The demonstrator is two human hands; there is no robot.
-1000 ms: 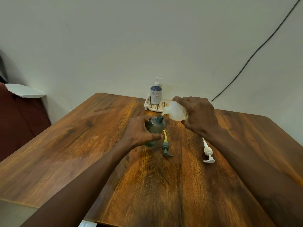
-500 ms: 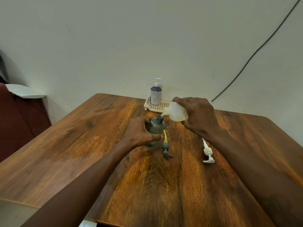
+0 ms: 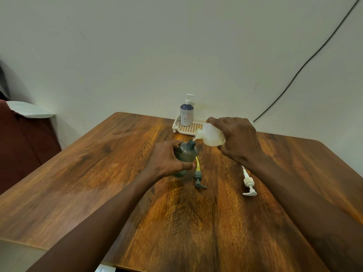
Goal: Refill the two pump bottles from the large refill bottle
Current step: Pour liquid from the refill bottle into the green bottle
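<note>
My left hand (image 3: 166,160) grips a dark grey-green bottle (image 3: 186,155) that stands on the wooden table (image 3: 98,183) with its neck open. My right hand (image 3: 237,140) holds a white translucent bottle (image 3: 209,136) tipped on its side, its mouth right over the grey bottle's neck. A grey pump head with a yellow tube (image 3: 198,178) lies on the table just right of the grey bottle. A white pump head (image 3: 248,183) lies further right, under my right forearm. A blue-and-white pump bottle (image 3: 186,114) stands upright in a white tray (image 3: 193,128) at the table's far edge.
The table meets a pale wall at the back. A black cable (image 3: 306,61) runs slantwise down the wall on the right. A dark red seat with a white cloth (image 3: 27,110) stands to the left of the table.
</note>
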